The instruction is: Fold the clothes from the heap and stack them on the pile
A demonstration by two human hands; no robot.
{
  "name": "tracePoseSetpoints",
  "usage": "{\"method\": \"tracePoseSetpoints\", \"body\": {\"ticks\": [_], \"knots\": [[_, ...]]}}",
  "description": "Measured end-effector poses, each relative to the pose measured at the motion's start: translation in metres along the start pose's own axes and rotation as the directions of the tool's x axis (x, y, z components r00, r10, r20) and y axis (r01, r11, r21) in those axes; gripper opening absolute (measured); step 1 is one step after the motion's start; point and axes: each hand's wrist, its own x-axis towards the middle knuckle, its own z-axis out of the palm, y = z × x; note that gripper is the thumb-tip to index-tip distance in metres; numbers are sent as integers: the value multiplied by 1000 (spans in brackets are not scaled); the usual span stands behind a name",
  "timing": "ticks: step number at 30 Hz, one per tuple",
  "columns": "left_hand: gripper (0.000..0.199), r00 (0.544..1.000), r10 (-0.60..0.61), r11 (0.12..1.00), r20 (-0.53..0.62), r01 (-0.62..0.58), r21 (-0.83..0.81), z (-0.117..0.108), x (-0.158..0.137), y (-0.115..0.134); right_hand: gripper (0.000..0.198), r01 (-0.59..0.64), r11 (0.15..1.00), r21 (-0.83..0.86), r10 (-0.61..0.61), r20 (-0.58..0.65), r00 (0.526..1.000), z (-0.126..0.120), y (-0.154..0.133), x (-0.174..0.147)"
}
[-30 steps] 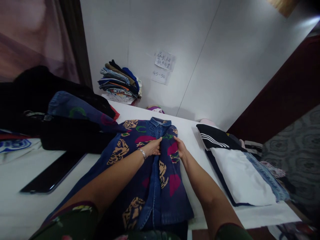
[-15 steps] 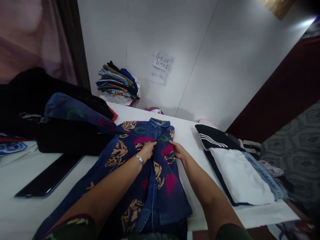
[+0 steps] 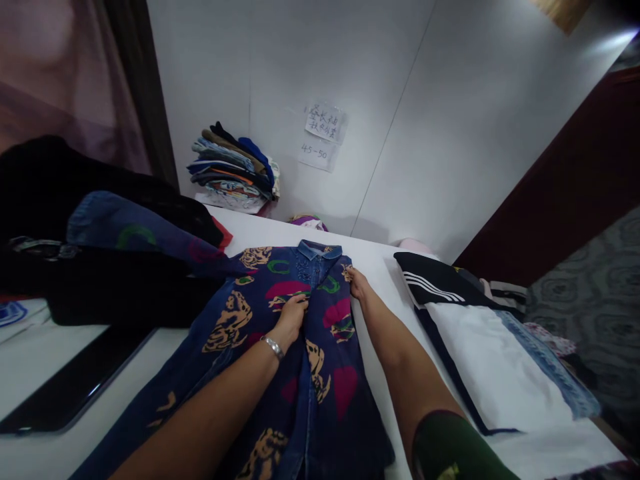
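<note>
A dark blue patterned denim shirt [image 3: 280, 320] lies front up on the white table, its collar away from me. Tan, magenta and green shapes cover it. My left hand [image 3: 291, 320], with a silver bracelet at the wrist, has its fingers closed on the cloth beside the front placket. Along the shirt's right edge, just below the shoulder, my right hand [image 3: 357, 283] pinches the fabric. The sleeve on the left stretches out over a heap of black clothing; the sleeve on the right is not visible.
Black clothing [image 3: 120, 280] is heaped at the left, above a dark flat panel [image 3: 75, 383]. Folded clothes [image 3: 233, 170] form a stack by the wall. At the right lie more folded garments, including a white one [image 3: 500, 367]. Handwritten paper signs [image 3: 323, 133] hang on the wall.
My right hand has moved up the shirt's right edge towards the shoulder. My left hand has shifted slightly left and nearer to me, still at the placket. The view has shifted a little.
</note>
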Motion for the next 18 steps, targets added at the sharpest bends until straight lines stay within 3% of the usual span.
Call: {"method": "tracePoseSetpoints", "body": {"ticks": [8,14,18], "knots": [[33,989,101,994,-111,-95,56,-1,2,-11,55,29,999,-17,-30,-35,999,18,-5,47],[30,986,135,987,-94,-126,103,-4,11,-21,48,6,1000,-24,-6,-15,1000,17,-3,49],[28,985,151,982,-78,-141,123,-2,13,-22,54,24,999,-25,-24,-2,1000,10,-4,26]]}}
